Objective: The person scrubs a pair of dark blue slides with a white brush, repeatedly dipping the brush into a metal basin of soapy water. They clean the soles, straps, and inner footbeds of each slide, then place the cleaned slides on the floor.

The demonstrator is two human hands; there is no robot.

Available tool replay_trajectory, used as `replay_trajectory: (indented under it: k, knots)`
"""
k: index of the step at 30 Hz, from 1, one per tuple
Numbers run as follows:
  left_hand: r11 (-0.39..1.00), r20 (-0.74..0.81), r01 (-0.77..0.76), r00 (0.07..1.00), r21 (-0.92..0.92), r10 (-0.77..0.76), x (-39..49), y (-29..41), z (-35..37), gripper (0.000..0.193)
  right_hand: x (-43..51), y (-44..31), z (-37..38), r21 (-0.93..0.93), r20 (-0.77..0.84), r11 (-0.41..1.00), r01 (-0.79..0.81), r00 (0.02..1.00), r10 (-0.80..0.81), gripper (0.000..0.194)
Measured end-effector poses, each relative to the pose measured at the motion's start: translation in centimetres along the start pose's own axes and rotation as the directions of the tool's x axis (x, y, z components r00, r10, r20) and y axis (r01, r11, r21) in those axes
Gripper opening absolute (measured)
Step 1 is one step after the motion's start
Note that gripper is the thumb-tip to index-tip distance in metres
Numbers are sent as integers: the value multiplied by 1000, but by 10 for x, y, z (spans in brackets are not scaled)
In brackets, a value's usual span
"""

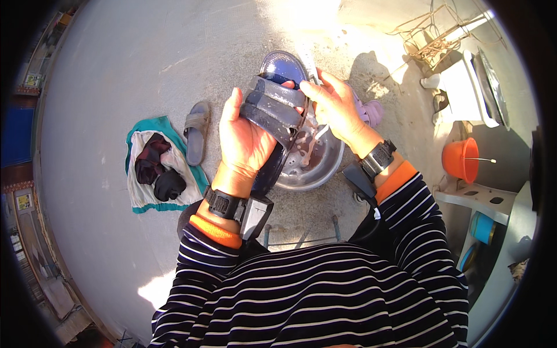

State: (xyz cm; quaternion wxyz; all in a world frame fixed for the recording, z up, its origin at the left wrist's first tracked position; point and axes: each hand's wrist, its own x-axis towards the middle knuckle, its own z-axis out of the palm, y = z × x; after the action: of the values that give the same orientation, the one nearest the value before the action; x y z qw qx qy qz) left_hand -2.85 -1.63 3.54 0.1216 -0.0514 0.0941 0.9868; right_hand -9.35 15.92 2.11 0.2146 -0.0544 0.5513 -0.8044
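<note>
A wet dark blue slide sandal [272, 102] with a ribbed strap is held up in front of me. My left hand [249, 139] grips it, its fingers passed under the strap and showing on the far side. At the sandal's right edge, my right hand [337, 102] pinches a slim white-handled tool [321, 132]; its working end is mostly hidden, so its exact kind is unclear. Beneath both hands stands a round metal basin [333, 167] with murky, sudsy water [307, 150]. Part of a lilac sandal [371, 112] shows behind my right hand.
Left of the basin, a grey slide sandal [197, 135] lies on the concrete floor [109, 78] beside a teal-and-white cloth [143, 191] bearing dark garments [152, 161]. At right are an orange bucket [457, 160] and a white ledge [478, 198]; tangled rods [435, 45] stand farther back.
</note>
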Motion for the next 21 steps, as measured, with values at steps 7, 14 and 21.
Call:
replay_trajectory:
  k: [7,14,21]
  knots:
    - [966,-93,21,996,256,3,-1,-15,-11,48,8,-3,-5,-184,-153,982,42,986,-71,44]
    - [513,-272,114,931,851,243,-8,-31,-21,16,12,-4,-11,-397,-158,910,120,968,-197,47]
    - [776,-177,-90,951,625,253,-1,-8,-31,18,-11,0,-4,-738,268,453,499,834,-482,46]
